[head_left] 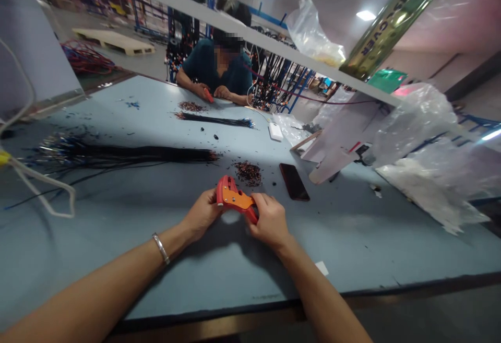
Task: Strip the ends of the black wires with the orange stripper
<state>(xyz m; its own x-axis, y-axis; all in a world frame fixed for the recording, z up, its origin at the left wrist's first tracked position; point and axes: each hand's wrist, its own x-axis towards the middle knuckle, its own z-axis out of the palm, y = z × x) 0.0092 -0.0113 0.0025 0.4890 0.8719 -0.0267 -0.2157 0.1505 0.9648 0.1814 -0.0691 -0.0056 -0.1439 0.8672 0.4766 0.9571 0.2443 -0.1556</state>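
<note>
A red and orange wire stripper [235, 199] is held above the table, its jaw end toward the left and its handles toward the right. My right hand [270, 220] wraps round the handles. My left hand [203, 213] closes at the jaw end, its fingertips partly hidden behind the tool; any wire there is too small to make out. Just beyond the tool lies a pile of small dark and copper-coloured scraps [248, 173]. To its left stretches a long bundle of black wires [152, 154], with bare-looking copper tips at the right end and blue and silvery ends at the left.
A phone [294, 181] lies right of the scraps. Across the table [172, 280] a person [219, 71] holds a red tool near a second wire bundle [217, 119]. A white cable [58, 212] loops at left; plastic bags [422, 176] lie at right. A shelf beam [250, 32] crosses overhead.
</note>
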